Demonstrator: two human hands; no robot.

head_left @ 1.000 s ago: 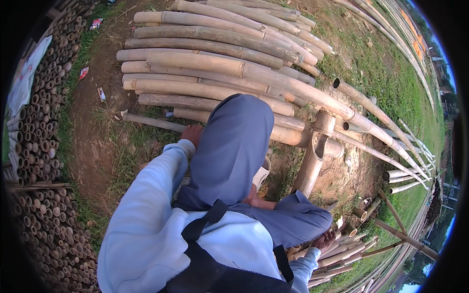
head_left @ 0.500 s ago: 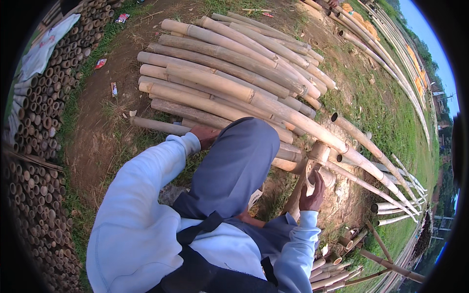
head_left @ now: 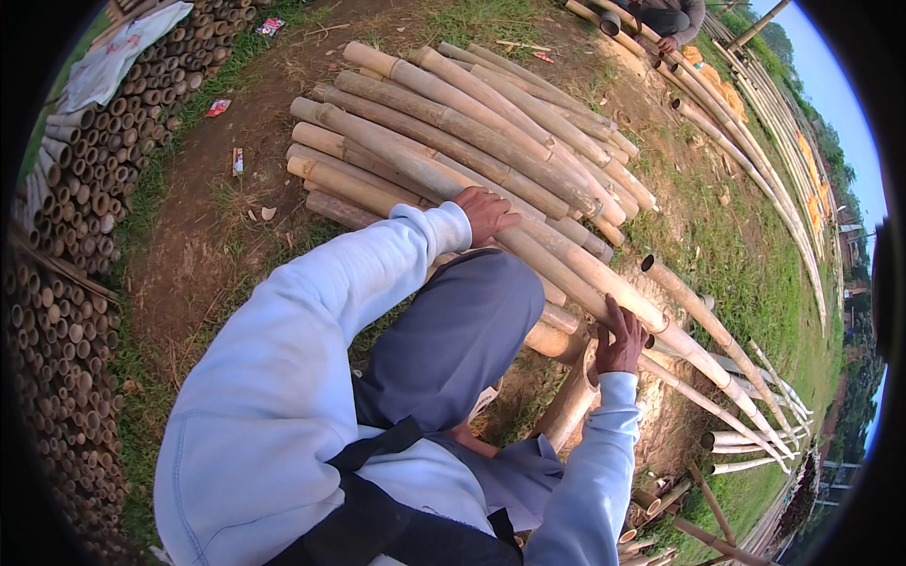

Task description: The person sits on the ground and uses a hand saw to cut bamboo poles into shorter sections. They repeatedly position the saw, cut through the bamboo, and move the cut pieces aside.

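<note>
A long bamboo pole (head_left: 557, 269) lies slantwise in front of me, over the pile of cut bamboo. My left hand (head_left: 486, 212) is closed over its upper side near the middle, just above my raised knee. Close to its near right end, my right hand (head_left: 621, 340) grips the pole, fingers reaching over it. Below the right hand, a thick bamboo post (head_left: 572, 401) with a hollow, cut top stands tilted between my legs. A longer, paler bamboo pole (head_left: 698, 349) runs right alongside and past my right hand.
Cut bamboo poles (head_left: 453, 123) are piled ahead on the soil. A tall stack of bamboo (head_left: 71, 340) shows its round ends at the left, with a white sack (head_left: 118, 57) on top. More poles (head_left: 755, 443) lie on grass at right. Another person (head_left: 670, 24) crouches far off.
A bamboo pole that lay low at the pile's near side is now up across it. My left hand has moved up and right; my right hand has shifted from the post's top to the pole.
</note>
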